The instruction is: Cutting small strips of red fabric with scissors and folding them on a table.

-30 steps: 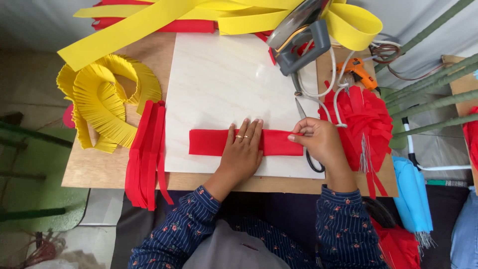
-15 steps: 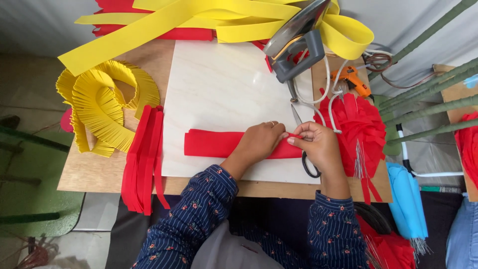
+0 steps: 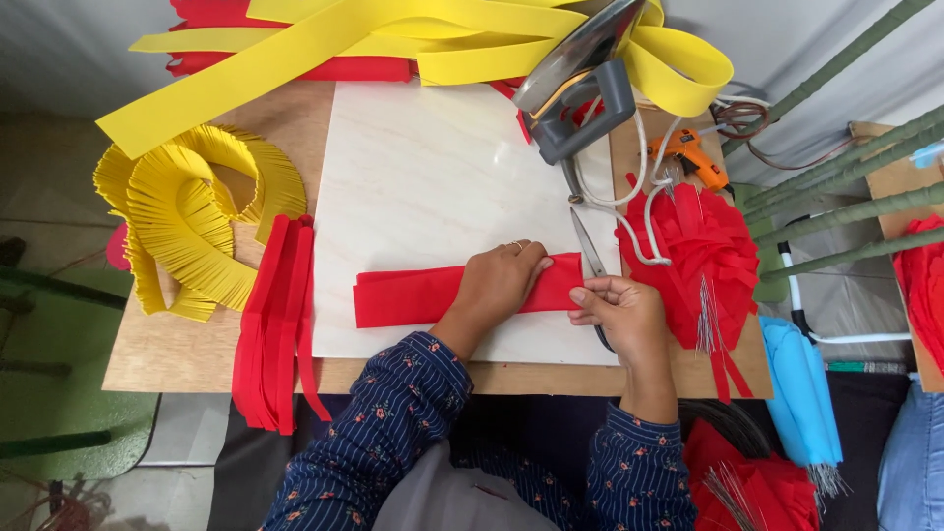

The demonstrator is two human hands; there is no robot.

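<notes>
Red strip lies flat across the white board on the tabletop; my left hand is pressed palm-down on its right half, my right hand pinching its right end. Risk: the fold skews if my palm slips. Scissors just beside my right-hand fingers could snag.

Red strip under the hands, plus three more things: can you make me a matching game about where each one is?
Things:
1. red strip
2. iron
3. pleated yellow fan
4. scissors

Places:
A. far edge of the white board
B. on bare wood, left of the board
C. flat under both hands
D. beside the right hand

Pairs: 1-C, 2-A, 3-B, 4-D
</notes>
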